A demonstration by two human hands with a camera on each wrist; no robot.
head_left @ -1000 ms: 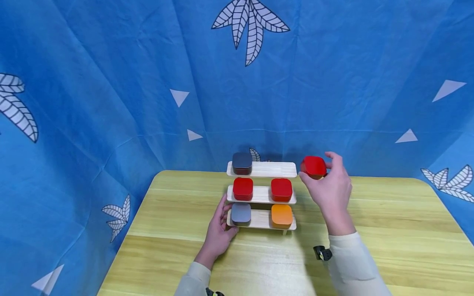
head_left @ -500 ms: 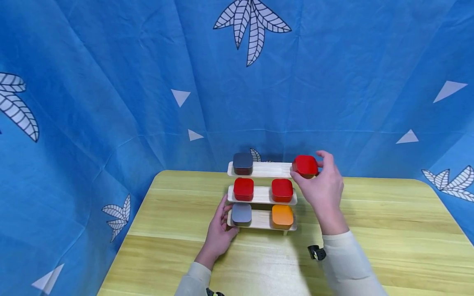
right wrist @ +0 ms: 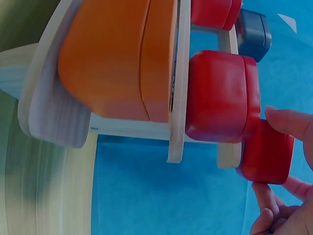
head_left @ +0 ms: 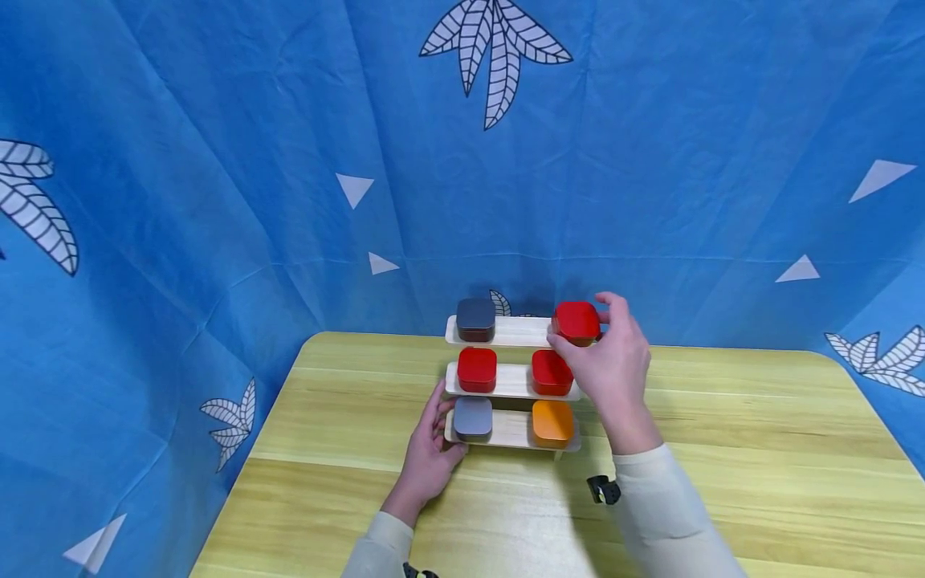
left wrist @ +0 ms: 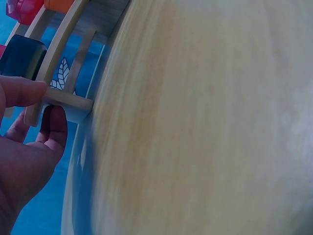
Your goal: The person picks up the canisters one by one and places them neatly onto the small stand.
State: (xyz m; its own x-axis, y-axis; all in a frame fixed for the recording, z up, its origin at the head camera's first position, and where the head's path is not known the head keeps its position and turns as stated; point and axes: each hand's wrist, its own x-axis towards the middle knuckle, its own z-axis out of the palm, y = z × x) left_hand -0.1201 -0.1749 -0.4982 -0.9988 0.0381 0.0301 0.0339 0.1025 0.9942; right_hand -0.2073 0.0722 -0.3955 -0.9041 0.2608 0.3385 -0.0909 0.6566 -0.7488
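My right hand (head_left: 614, 365) grips a red square box with rounded corners (head_left: 576, 321) between thumb and fingers, at the right end of the top tier of a wooden three-tier rack (head_left: 523, 331). In the right wrist view that red box (right wrist: 268, 154) overlaps the top board's end; whether it bears on the board I cannot tell. My left hand (head_left: 426, 461) holds the left end of the bottom tier, its thumb and fingers around the board (left wrist: 34, 110). A dark blue box (head_left: 475, 319) sits top left, two red boxes (head_left: 477, 369) on the middle tier, a grey-blue (head_left: 473, 417) and an orange box (head_left: 552, 423) below.
The rack stands near the back edge of a light wooden table (head_left: 759, 449). Right behind it hangs a blue cloth (head_left: 650, 160) with white leaf prints. Bare tabletop spreads to both sides of the rack and in front.
My right hand has moved left with the red box, from beyond the rack's right end to over the top tier's right end. The left hand stays on the rack.
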